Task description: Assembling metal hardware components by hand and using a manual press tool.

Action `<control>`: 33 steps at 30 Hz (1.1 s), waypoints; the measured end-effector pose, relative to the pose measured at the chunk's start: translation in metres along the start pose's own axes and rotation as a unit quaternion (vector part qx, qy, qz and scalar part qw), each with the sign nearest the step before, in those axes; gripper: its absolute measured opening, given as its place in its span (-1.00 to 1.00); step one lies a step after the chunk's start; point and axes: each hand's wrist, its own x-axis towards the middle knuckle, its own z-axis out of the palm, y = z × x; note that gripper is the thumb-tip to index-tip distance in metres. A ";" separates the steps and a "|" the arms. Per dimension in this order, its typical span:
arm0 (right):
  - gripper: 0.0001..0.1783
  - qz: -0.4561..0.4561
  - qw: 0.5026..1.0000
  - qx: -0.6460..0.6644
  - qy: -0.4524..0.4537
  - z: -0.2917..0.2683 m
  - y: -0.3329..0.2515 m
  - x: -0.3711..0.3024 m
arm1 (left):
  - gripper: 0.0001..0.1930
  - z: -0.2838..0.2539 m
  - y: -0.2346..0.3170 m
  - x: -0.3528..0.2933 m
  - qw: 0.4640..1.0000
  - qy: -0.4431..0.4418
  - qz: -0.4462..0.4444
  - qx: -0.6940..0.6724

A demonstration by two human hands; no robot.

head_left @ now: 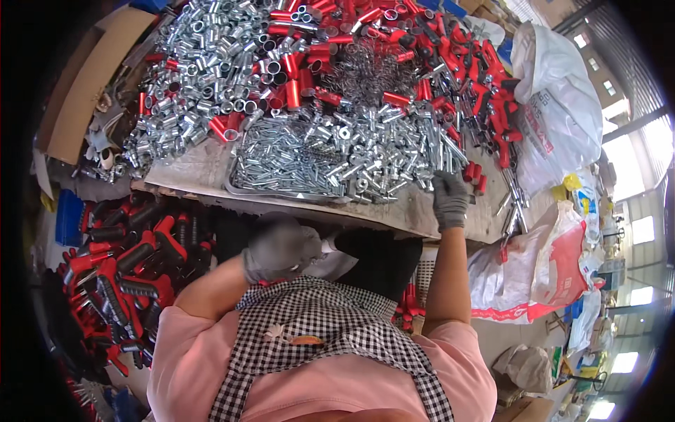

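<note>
My left hand (283, 252), in a grey glove, is closed in front of my apron, below the table's front edge. Part of it is blurred. A short pale, shiny end (328, 245) shows beside its fingers, but I cannot make out what it belongs to. Over the table's front edge, my right hand (451, 202), gloved in grey too, reaches to the right end of a heap of small metal parts (380, 155). Its fingers are bent together at the parts, and whatever is between them is hidden. Left of that heap, thin metal pins (278, 158) fill a shallow tray (281, 195).
Silver tube pieces (204, 63), red tubes (292, 84) and wire springs (365, 67) are piled farther back. Red-and-black handles (485, 91) lie at the right, more handles (133, 260) below left. White sacks (555, 98) stand right; cardboard (98, 81) borders the left.
</note>
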 end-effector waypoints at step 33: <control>-0.72 -0.315 0.861 0.105 -0.385 0.072 -0.187 -0.059 | -0.41 0.004 -0.012 -0.018 0.972 -0.020 -0.231 -0.030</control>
